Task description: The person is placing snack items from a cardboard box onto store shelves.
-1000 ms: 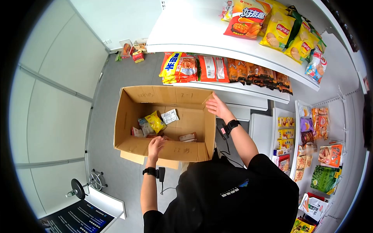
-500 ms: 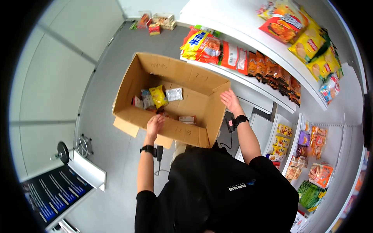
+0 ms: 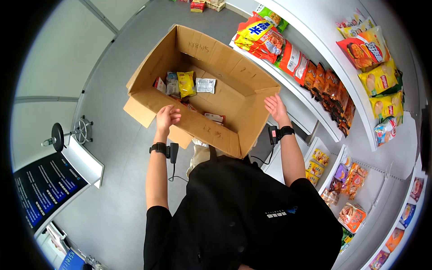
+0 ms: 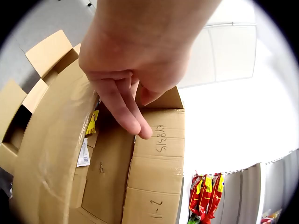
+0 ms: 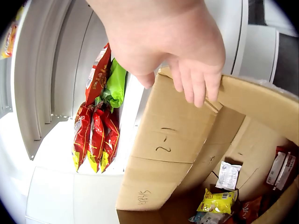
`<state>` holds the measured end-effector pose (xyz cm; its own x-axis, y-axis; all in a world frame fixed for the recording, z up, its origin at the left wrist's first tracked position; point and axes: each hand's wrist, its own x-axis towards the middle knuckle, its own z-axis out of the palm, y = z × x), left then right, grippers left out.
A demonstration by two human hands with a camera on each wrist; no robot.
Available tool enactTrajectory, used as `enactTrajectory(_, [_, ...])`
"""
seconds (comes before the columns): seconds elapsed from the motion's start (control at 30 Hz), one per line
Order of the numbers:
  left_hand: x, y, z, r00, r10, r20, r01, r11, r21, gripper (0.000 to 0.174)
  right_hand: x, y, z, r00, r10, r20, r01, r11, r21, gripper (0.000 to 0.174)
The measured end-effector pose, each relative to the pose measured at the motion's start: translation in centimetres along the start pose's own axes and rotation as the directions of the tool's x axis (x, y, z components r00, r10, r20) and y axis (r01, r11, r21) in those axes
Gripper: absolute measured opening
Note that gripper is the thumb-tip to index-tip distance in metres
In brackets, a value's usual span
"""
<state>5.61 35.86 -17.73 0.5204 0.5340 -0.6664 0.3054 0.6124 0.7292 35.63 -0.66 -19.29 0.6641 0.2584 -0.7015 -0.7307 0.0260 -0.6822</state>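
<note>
Left hand hooking curled fingers over cardboard box near rim — right hand, open, touching side rim; opposite holds likely steadying box, snack packets lying inside.

This is a shop, or a room fitted out as one. In the head view white shelves sweep from 12 to 5 o'clock, stocked with chip bags at 2 o'clock, red packs at 1 o'clock and rows of small snacks at 4 o'clock, all laid out like goods for sale. A box at 12 o'clock holds a few more snack packs, with grey floor, white wall panels at 9 o'clock and a printed board at 8 o'clock.
</note>
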Motion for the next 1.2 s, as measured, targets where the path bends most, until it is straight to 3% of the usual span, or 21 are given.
enactTrajectory(0.13, [1.0, -0.8, -0.5, 0.999, 0.041, -0.011, -0.042, 0.999, -0.031, 0.026, 1.2, -0.4, 0.0, 0.998, 0.055, -0.011, -0.056, 0.997, -0.057, 0.076])
enactTrajectory(0.4, [1.4, 0.2, -0.3, 0.995, -0.02, -0.093, 0.023, 0.999, 0.034, 0.028, 4.6, 0.5, 3.9, 0.933, 0.357, -0.033, -0.356, 0.91, -0.212, 0.074])
enactTrajectory(0.47, [1.2, 0.3, 0.1, 0.992, -0.032, -0.119, 0.037, 0.998, 0.043, 0.028, 5.7, 0.9, 4.9, 0.894, 0.448, -0.029, -0.442, 0.868, -0.225, 0.074])
enactTrajectory(0.6, [0.8, 0.9, 0.5, 0.985, -0.053, -0.165, 0.061, 0.997, 0.044, 0.029, 8.0, 1.8, 8.1, 0.728, 0.684, 0.046, -0.658, 0.715, -0.236, 0.077])
enactTrajectory(0.83, [1.6, 1.5, 0.5, 0.942, -0.167, -0.292, 0.113, 0.974, -0.195, 0.029, 12.8, 6.3, 13.1, 0.598, 0.8, -0.047, -0.774, 0.561, -0.292, 0.074])
enactTrajectory(1.2, [1.7, 2.7, 1.6, 0.904, -0.214, -0.37, 0.184, 0.976, -0.115, 0.033, 19.6, 17.2, 12.0, 0.404, 0.888, -0.219, -0.888, 0.323, -0.328, 0.075])
